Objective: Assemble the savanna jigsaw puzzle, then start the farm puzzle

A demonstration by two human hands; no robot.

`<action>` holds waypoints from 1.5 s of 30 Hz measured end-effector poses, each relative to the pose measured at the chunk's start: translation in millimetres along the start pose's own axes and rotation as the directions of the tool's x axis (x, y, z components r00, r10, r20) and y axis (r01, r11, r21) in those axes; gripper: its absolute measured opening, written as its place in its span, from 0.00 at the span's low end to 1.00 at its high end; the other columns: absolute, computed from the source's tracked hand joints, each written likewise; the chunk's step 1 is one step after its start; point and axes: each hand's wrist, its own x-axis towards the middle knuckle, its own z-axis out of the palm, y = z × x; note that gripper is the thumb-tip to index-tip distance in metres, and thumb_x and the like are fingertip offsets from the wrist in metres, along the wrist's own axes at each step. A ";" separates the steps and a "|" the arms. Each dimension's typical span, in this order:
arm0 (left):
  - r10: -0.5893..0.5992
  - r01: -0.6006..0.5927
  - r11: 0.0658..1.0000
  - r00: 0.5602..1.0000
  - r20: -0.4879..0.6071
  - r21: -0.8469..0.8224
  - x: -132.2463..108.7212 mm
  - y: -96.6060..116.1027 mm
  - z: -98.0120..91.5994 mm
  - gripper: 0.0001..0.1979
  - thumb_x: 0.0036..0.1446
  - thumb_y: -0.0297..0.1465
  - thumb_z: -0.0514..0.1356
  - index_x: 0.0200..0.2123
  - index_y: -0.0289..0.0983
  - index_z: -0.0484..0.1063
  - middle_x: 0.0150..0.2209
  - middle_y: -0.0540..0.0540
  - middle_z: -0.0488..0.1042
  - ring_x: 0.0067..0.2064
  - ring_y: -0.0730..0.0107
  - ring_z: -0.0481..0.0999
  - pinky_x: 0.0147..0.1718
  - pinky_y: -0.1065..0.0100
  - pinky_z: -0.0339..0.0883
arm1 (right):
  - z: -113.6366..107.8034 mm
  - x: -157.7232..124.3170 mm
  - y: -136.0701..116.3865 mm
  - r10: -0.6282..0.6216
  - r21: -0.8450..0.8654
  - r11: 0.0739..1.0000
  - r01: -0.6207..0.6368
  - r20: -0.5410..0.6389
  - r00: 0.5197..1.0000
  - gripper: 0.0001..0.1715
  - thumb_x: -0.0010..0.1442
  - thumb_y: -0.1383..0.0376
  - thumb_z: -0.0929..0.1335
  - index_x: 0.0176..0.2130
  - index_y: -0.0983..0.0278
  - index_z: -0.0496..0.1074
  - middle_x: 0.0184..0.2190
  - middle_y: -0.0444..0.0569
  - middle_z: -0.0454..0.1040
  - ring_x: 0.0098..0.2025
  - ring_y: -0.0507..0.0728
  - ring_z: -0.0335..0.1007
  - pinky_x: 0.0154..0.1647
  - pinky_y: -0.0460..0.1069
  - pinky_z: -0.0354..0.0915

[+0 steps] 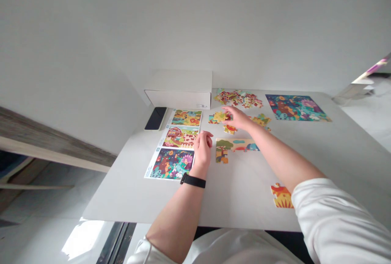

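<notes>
My right hand (238,118) reaches over the far middle of the table, its fingertips closed on a yellow puzzle piece (220,116). Loose pieces lie around it, among them an orange-and-yellow puzzle piece (229,129) just below and a yellow-green group (261,120) partly behind my wrist. My left hand (203,145), with a black band at the wrist, is curled at the right edge of the picture sheet (148,171); nothing shows in its fingers. Between my arms is a partly joined puzzle (224,145) with a tree and animals.
A heap of mixed puzzle pieces (238,98) lies by the wall, beside a white box (177,99). A phone (155,118) is at the left. At the back right lies a completed dark forest puzzle (296,107). Joined orange-and-yellow pieces (281,197) sit near my right sleeve.
</notes>
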 end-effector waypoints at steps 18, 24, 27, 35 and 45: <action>-0.027 0.027 1.000 1.000 -0.012 -0.012 -0.5 4.6 2.0 0.25 0.75 0.48 0.53 0.30 0.40 0.74 0.19 0.53 0.59 0.22 0.72 0.57 0.23 0.66 0.54 | -28.7 -40.5 6.3 -0.170 -0.196 0.963 0.184 0.086 0.982 0.44 0.61 0.67 0.77 0.71 0.49 0.68 0.64 0.52 0.72 0.64 0.66 0.74 0.69 0.63 0.69; -0.029 0.029 0.999 1.000 -0.009 -0.018 0.5 3.9 1.8 0.26 0.74 0.50 0.53 0.30 0.40 0.74 0.19 0.53 0.59 0.22 0.72 0.58 0.23 0.67 0.54 | -36.5 -53.1 18.3 -0.160 -0.234 0.956 0.176 0.086 0.983 0.42 0.59 0.69 0.77 0.69 0.50 0.71 0.62 0.53 0.73 0.64 0.66 0.74 0.69 0.63 0.70; -0.036 0.035 0.999 0.999 -0.017 -0.028 1.4 2.8 2.5 0.27 0.74 0.52 0.54 0.30 0.40 0.73 0.19 0.53 0.59 0.21 0.72 0.57 0.22 0.67 0.53 | -40.6 -57.7 23.5 -0.153 -0.241 0.957 0.163 0.058 0.986 0.40 0.61 0.67 0.76 0.69 0.51 0.71 0.61 0.53 0.74 0.61 0.66 0.75 0.67 0.64 0.71; 0.000 0.006 0.999 0.991 0.137 -0.048 -0.8 7.3 0.1 0.22 0.71 0.52 0.59 0.35 0.40 0.75 0.21 0.54 0.61 0.21 0.74 0.56 0.20 0.69 0.50 | -62.0 -99.9 1.3 -0.161 -0.230 0.964 0.132 -0.109 0.981 0.37 0.65 0.62 0.75 0.69 0.50 0.70 0.60 0.54 0.75 0.58 0.68 0.76 0.68 0.66 0.71; 0.046 -0.169 0.963 0.870 0.491 0.210 -26.9 18.9 13.3 0.22 0.66 0.52 0.66 0.35 0.39 0.77 0.25 0.49 0.74 0.25 0.72 0.70 0.24 0.72 0.63 | -72.3 -200.6 -51.4 -0.140 -0.141 0.984 0.105 -0.266 0.954 0.40 0.67 0.56 0.75 0.73 0.49 0.65 0.63 0.55 0.74 0.66 0.71 0.72 0.70 0.68 0.70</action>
